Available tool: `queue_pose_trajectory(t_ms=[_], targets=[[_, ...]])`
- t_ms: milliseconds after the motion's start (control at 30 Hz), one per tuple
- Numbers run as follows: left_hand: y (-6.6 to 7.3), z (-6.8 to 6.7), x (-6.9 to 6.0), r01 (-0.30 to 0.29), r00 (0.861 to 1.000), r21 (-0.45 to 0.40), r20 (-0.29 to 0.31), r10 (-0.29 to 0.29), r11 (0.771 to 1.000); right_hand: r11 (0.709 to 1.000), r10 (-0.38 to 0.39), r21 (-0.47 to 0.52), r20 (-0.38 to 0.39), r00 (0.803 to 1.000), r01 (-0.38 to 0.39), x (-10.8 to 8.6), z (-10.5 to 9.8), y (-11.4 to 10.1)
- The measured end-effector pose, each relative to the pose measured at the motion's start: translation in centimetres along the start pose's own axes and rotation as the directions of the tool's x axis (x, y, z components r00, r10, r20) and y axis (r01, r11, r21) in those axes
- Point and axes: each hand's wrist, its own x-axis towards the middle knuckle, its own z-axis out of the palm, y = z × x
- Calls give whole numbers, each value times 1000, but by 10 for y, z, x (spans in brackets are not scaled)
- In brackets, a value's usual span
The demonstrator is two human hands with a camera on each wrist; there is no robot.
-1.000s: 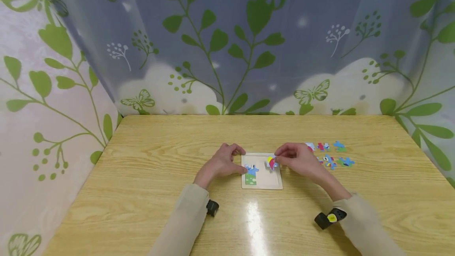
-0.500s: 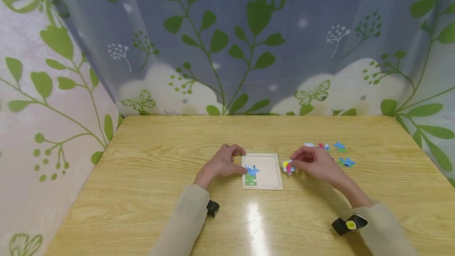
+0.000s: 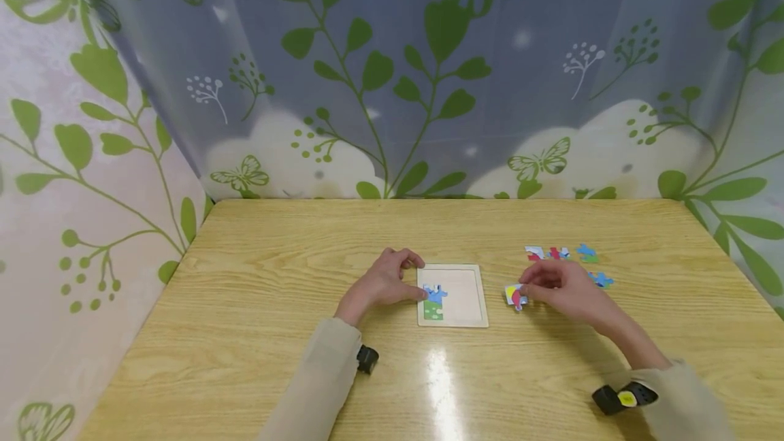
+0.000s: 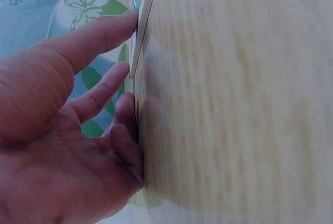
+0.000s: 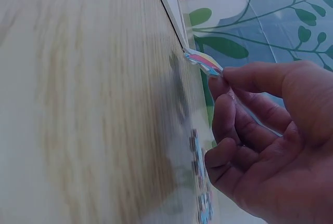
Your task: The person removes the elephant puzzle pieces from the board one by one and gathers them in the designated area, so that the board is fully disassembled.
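In the head view, a square wooden puzzle tray point(image 3: 482, 298) lies flat on the table. Two joined puzzle pieces, one blue point(image 3: 436, 294) and one green point(image 3: 433, 312), fill part of its left side. My left hand point(image 3: 384, 279) rests at the tray's left side, thumb on the edge and index finger at the far corner; the left wrist view shows this thumb point(image 4: 112, 30) extended. To the right of the tray, my right hand point(image 3: 566, 291) pinches a puzzle piece point(image 3: 513, 295) with yellow and red print between thumb and fingertips, raised above the table.
Several loose puzzle pieces lie on the wooden table point(image 3: 275, 250) beyond the right hand, among them a red and white piece point(image 3: 535, 252) and a blue and green one point(image 3: 586, 253). Some are partly hidden by that hand. A patterned curtain point(image 3: 392, 87) hangs behind.
My right hand has carried the yellow and red puzzle piece from over the tray out to the right. The left hand and the tray keep their place.
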Motion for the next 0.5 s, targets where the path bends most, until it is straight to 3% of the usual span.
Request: queue_pose_trajectory(t_ms=[500], targets=[[-1,1,1,6,1000,-4,-2,-6,1000,998,8,-61,4,1000,-7,-16,-18,17]])
